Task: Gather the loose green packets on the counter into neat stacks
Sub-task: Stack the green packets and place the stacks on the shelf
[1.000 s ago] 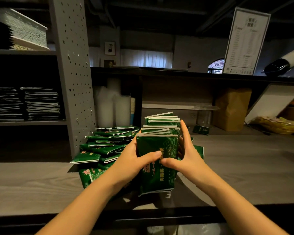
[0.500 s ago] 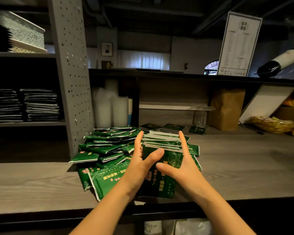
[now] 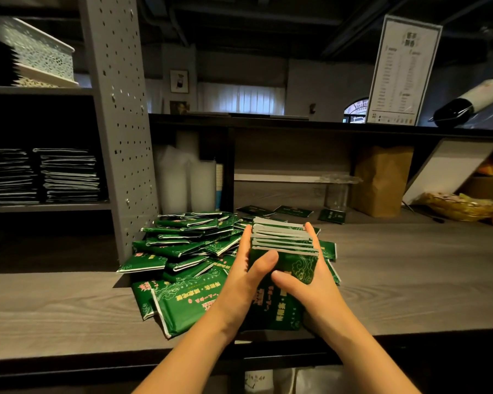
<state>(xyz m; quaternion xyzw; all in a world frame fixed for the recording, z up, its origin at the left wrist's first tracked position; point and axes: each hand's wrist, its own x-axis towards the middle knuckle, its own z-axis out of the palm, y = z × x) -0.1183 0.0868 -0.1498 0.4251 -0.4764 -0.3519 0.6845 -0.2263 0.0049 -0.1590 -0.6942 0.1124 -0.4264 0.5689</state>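
Grey wood-grain counter (image 3: 410,280): runs the full width of the view, with a perforated grey upright (image 3: 120,137) at its left.

Heap of loose green packets (image 3: 188,240): lies on the counter against the foot of the upright, unsorted, packets overlapping at mixed angles. The left forearm crosses its near right corner.

Left hand (image 3: 245,280): reaches in from the lower edge. Fingers are straight and together, laid flat against the left side of the stack, pointing away from the camera. The thumb lies across the front face. The hand is not curled; it presses.

Right hand (image 3: 310,280): mirrors the left. Straight fingers press the right side of the stack, and the thumb lies on the front face below the left thumb.

Stack of green packets (image 3: 285,260): held on edge between the two palms, just right of the heap, leaning away from the camera. White top edges show stepped, not flush. Its foot sits near the counter's front edge.

Three single packets (image 3: 293,211): lie flat at the back of the counter, well apart from the stack.

Limits of view: the fingertips of both hands are partly hidden behind the stack. The wrists cover the stack's lower corners. The number of packets in the stack cannot be told. Print on the packets is not legible. Packets under the heap and behind the stack are only partly visible.
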